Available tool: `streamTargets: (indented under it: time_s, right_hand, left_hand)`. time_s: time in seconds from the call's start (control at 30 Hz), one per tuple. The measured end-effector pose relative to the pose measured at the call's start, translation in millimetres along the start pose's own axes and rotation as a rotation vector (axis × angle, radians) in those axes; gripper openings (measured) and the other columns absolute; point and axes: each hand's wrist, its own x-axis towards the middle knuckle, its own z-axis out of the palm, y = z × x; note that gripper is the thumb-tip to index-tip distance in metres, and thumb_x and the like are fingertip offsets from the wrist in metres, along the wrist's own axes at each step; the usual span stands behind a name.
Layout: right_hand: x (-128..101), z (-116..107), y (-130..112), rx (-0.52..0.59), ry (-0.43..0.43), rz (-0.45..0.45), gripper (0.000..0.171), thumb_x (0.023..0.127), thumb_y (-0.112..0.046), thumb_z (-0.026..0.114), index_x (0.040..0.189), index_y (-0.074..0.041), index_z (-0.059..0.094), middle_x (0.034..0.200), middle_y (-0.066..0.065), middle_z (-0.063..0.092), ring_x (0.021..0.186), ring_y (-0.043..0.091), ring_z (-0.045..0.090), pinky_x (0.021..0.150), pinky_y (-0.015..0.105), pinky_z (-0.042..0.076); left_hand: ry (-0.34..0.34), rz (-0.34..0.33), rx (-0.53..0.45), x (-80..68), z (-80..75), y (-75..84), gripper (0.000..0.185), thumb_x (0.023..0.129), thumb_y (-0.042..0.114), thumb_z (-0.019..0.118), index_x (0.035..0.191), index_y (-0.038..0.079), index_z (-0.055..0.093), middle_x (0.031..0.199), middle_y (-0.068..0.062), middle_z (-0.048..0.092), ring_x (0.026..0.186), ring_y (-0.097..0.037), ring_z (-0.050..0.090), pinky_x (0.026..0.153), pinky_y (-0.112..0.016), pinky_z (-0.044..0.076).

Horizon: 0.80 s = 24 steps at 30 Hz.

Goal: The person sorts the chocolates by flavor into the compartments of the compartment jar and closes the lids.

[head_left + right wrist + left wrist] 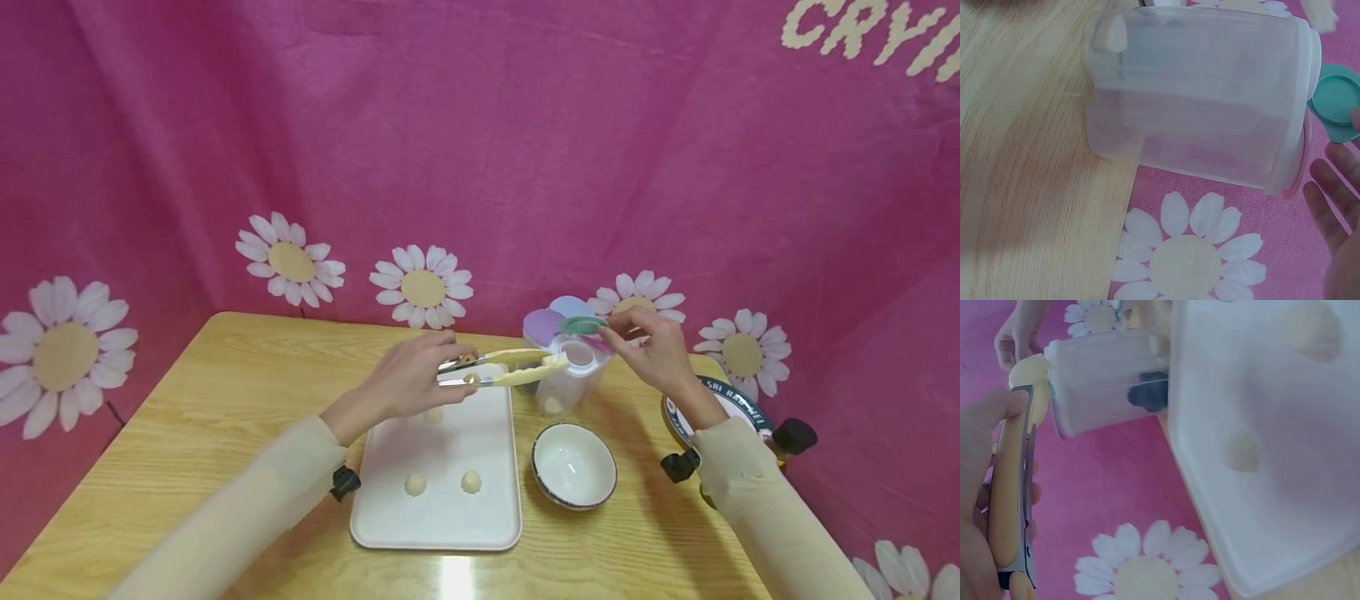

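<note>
Tongs [501, 368] gripped in the left hand [411, 379], tips at the open mouth of the jar [566, 375] on the table's far side. Right hand [651, 348] pinches the teal lid [583, 325] up. Best to keep that lid high and the tips centred. Near: tray [438, 467] with 3 balls, 1 bowl [573, 465] right of it.

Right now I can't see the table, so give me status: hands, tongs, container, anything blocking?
Left hand grips tongs, tips at container mouth. Right hand pinches green lid, flipped open. Three dough balls on tray; bowl beside it, nothing blocking.
</note>
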Motion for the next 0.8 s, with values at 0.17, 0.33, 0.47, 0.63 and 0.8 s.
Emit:
streamTargets:
  time_s: [0.17,0.33,0.47,0.63,0.8]
  right_hand:
    - [0.2,-0.7,0.6,-0.002,-0.002,-0.008,0.016,0.084,-0.003,0.085,0.097,-0.003,0.076,0.090,0.010,0.076,0.081,-0.011,0.060,0.071,0.007,0.052]
    - [-0.4,-0.9,1.2,-0.001,-0.001,-0.010,0.015,0.084,-0.003,0.085,0.096,-0.003,0.076,0.089,0.009,0.076,0.081,-0.011,0.060,0.070,0.010,0.054]
    - [-1.4,-0.7,1.7,-0.001,0.005,-0.011,0.015,0.084,-0.002,0.085,0.096,-0.003,0.076,0.089,0.009,0.076,0.081,-0.011,0.060,0.070,0.010,0.054]
    - [-1.5,-0.4,2.2,0.012,0.006,-0.016,0.015,0.084,-0.001,0.085,0.095,-0.003,0.076,0.089,0.009,0.076,0.081,-0.011,0.060,0.071,0.009,0.054]
    - [-1.2,-0.4,2.5,0.019,0.008,-0.024,0.015,0.083,-0.001,0.085,0.095,-0.002,0.076,0.089,0.009,0.076,0.081,-0.011,0.060,0.072,0.010,0.055]
  left_hand:
    - [0.033,0.040,0.022,14.9,-3.8,8.3,0.044,0.089,0.040,0.081,0.128,0.020,0.075,0.097,-0.002,0.066,0.074,-0.012,0.050,0.057,-0.022,0.036]
    - [0.038,0.053,0.034,28.6,-4.9,12.4,0.046,0.089,0.037,0.082,0.130,0.018,0.075,0.098,-0.003,0.067,0.077,-0.014,0.053,0.060,-0.022,0.039]
    - [0.018,0.057,0.042,36.0,-4.5,13.9,0.047,0.089,0.038,0.082,0.131,0.017,0.074,0.099,-0.003,0.067,0.078,-0.015,0.054,0.059,-0.023,0.040]
    - [-0.019,0.054,0.034,41.9,-3.3,14.1,0.045,0.091,0.037,0.081,0.130,0.016,0.074,0.099,-0.003,0.067,0.077,-0.014,0.053,0.060,-0.022,0.039]
    - [-0.044,0.041,0.031,45.6,-3.8,14.1,0.047,0.091,0.039,0.081,0.131,0.017,0.074,0.098,-0.002,0.066,0.078,-0.014,0.054,0.061,-0.024,0.041]
